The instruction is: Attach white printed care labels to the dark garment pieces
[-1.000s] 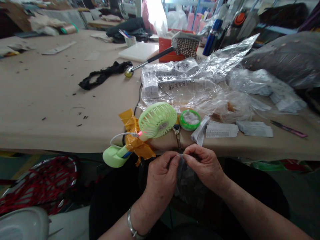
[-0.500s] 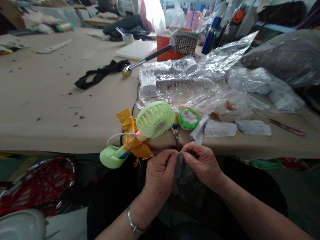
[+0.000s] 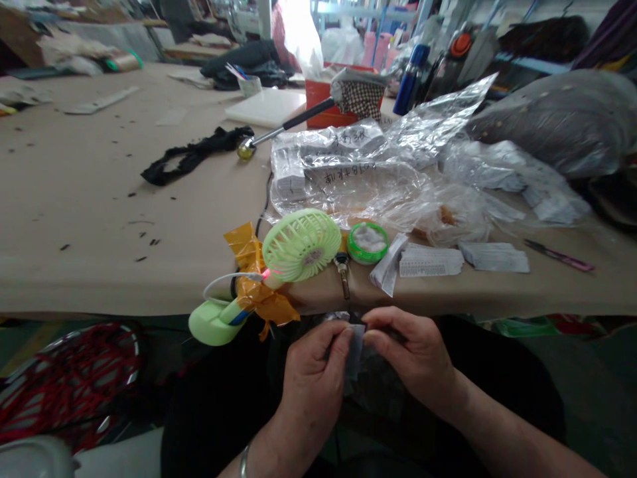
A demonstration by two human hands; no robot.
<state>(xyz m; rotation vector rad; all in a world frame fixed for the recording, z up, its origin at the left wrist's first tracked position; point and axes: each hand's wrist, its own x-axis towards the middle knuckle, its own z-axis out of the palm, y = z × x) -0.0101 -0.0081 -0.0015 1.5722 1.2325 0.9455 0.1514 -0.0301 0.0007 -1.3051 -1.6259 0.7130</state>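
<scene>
Both hands (image 3: pixel 355 326) pinch closed around a small pale strip (image 3: pixel 354 353), its upper edge hidden by fingertips.

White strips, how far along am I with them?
Perhaps done: the pale pieces down in the shadow, though too dim to count. In hand: a small pale strip, pinched by the left hand; whether the right hand grips anything is unclear. Apparently left: the white stacks near the table's edge.

Left hand (image 3: pixel 318 378), right hand (image 3: pixel 418 358) — fingertips pinched, nearly meeting — forearms angled inward.
</scene>
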